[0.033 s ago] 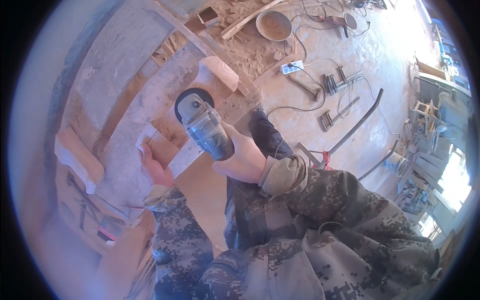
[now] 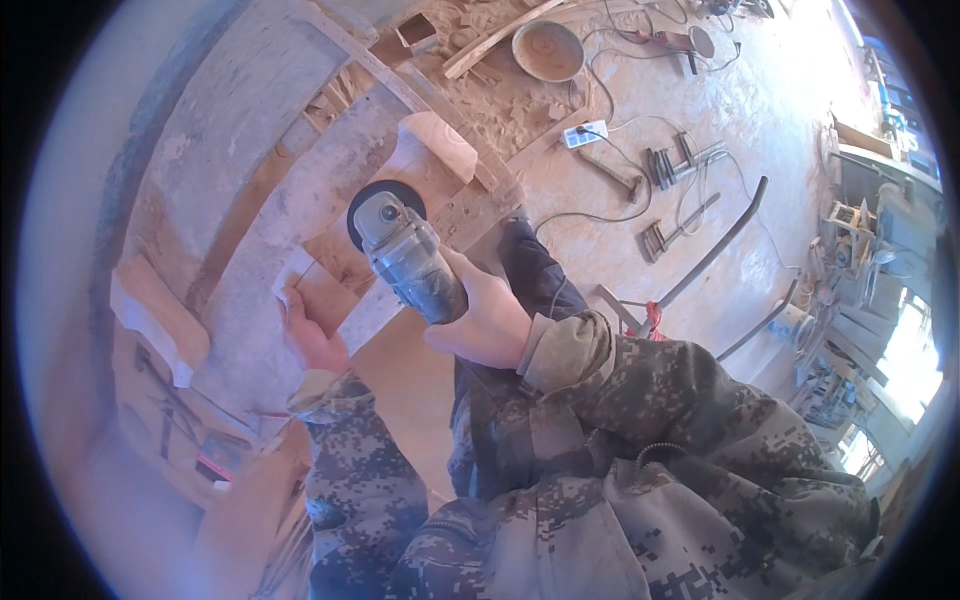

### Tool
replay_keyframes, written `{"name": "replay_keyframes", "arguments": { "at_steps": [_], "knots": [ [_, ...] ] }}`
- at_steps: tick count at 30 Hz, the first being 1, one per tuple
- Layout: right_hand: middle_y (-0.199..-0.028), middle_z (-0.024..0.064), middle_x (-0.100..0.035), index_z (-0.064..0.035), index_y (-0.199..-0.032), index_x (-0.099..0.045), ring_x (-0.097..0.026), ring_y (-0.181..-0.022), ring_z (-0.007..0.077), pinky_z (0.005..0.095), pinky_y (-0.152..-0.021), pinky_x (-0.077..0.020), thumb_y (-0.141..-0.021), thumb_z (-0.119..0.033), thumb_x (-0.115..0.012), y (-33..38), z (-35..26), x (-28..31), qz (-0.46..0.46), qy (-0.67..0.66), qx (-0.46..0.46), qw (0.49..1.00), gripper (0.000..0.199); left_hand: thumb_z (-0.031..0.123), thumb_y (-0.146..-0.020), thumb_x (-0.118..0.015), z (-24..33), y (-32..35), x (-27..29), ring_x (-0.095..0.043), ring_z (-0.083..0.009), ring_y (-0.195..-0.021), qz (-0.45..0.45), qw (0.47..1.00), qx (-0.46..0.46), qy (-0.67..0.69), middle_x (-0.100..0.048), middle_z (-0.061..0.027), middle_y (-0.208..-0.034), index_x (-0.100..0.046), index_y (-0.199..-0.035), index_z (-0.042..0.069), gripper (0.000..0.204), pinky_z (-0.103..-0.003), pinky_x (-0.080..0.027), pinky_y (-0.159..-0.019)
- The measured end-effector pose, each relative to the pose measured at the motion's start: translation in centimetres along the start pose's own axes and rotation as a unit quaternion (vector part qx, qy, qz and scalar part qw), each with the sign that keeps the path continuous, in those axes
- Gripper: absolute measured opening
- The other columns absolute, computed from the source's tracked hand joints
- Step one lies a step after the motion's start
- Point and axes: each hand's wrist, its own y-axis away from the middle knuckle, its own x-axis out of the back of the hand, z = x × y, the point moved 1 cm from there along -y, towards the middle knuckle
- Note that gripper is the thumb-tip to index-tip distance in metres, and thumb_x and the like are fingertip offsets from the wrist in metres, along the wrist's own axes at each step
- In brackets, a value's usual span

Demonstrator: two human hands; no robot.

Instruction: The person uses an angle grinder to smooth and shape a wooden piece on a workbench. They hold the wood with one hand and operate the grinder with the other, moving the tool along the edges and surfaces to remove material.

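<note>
Item: right hand (image 2: 487, 318), wrapped firmly around the body of an angle grinder (image 2: 415, 268); cuffed camouflage sleeve behind it.

Item: left hand (image 2: 314, 338), clasping the near-left end of a shaped wooden piece (image 2: 338, 245), thumb at that end's left side.

Item: the wooden piece itself, pale and flared at its far end, laid on a grey worktop (image 2: 235, 345) slantwise along the edge nearest the person.

Item: black disc (image 2: 356, 226) of the grinder, over the middle of the wood; contact could not be told, nor whether it was spinning. Step in hand, by judgement: smoothing the upper face. The next move called for a steady, level disc kept clear of the left fingers, with the wood held from skidding.

Item: second shaped block (image 2: 160, 310), at the worktop's left end, out of both hands.

Item, beyond the worktop's right side, on the floor (image 2: 590, 270): hammer (image 2: 612, 178), white-and-blue power strip (image 2: 583, 134), metal clamps (image 2: 685, 165).

Item, farther: round basin (image 2: 548, 52), second grinder (image 2: 680, 42).
</note>
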Motion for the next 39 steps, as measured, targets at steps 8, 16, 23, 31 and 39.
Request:
{"name": "replay_keyframes", "arguments": {
  "at_steps": [8, 16, 23, 31, 39],
  "knots": [
    [-0.129, 0.0284, -0.073, 0.0000, -0.167, -0.035, -0.073, -0.124, 0.0357, 0.0424, -0.106, -0.0547, -0.077, -0.022, -0.088, 2.4, -0.6, 2.8, 0.009, 0.013, -0.029, 0.999, 0.107, 0.034, -0.113, -0.054, -7.9, 14.5, -3.0, -0.058, -0.0254, -0.132, 0.006, 0.989, -0.068, -0.131, -0.065, -0.0116, -0.126, -0.058, -0.143, -0.002, 0.046, -0.040, -0.044, -0.116],
    [-0.118, 0.0285, -0.075, -0.0058, -0.167, -0.038, -0.075, -0.114, 0.0434, 0.0442, -0.100, -0.0572, -0.077, -0.019, -0.083, 3.2, 0.3, 3.5, 0.036, 0.014, -0.043, 0.998, 0.101, 0.035, -0.106, -0.072, -4.9, 18.1, -14.2, -0.064, -0.0262, -0.129, -0.224, 0.955, 0.188, 0.045, -0.065, -0.0153, -0.141, -0.055, -0.148, -0.003, 0.058, -0.042, -0.050, -0.111],
    [-0.108, 0.0359, -0.074, 0.0048, -0.166, -0.030, -0.073, -0.107, 0.0504, 0.0513, -0.094, -0.0574, -0.079, -0.026, -0.077, 2.4, 1.4, 2.7, 0.000, 0.055, -0.028, 0.998, 0.104, 0.039, -0.105, -0.074, -5.7, 17.3, -13.2, -0.063, -0.0281, -0.132, -0.220, 0.959, 0.174, 0.038, -0.062, -0.0161, -0.146, -0.049, -0.154, -0.004, 0.070, -0.043, -0.050, -0.112],
    [-0.113, 0.0319, -0.074, -0.0020, -0.167, -0.033, -0.073, -0.108, 0.0503, 0.0499, -0.096, -0.0583, -0.079, -0.024, -0.077, 3.2, 0.9, 3.0, 0.021, 0.043, -0.031, 0.998, 0.101, 0.038, -0.105, -0.075, -5.4, 17.3, -13.0, -0.063, -0.0286, -0.132, -0.260, 0.948, 0.183, 0.032, -0.062, -0.0155, -0.146, -0.046, -0.156, -0.004, 0.072, -0.043, -0.050, -0.112],
    [-0.120, 0.0295, -0.074, -0.0081, -0.168, -0.033, -0.072, -0.114, 0.0491, 0.0475, -0.098, -0.0586, -0.080, -0.022, -0.078, 3.2, 2.0, 2.4, -0.007, 0.035, -0.058, 0.998, 0.100, 0.034, -0.105, -0.075, -6.3, 17.3, -12.0, -0.063, -0.0275, -0.132, -0.253, 0.949, 0.184, 0.026, -0.062, -0.0148, -0.147, -0.047, -0.155, -0.003, 0.069, -0.043, -0.051, -0.113]
  ]
}}
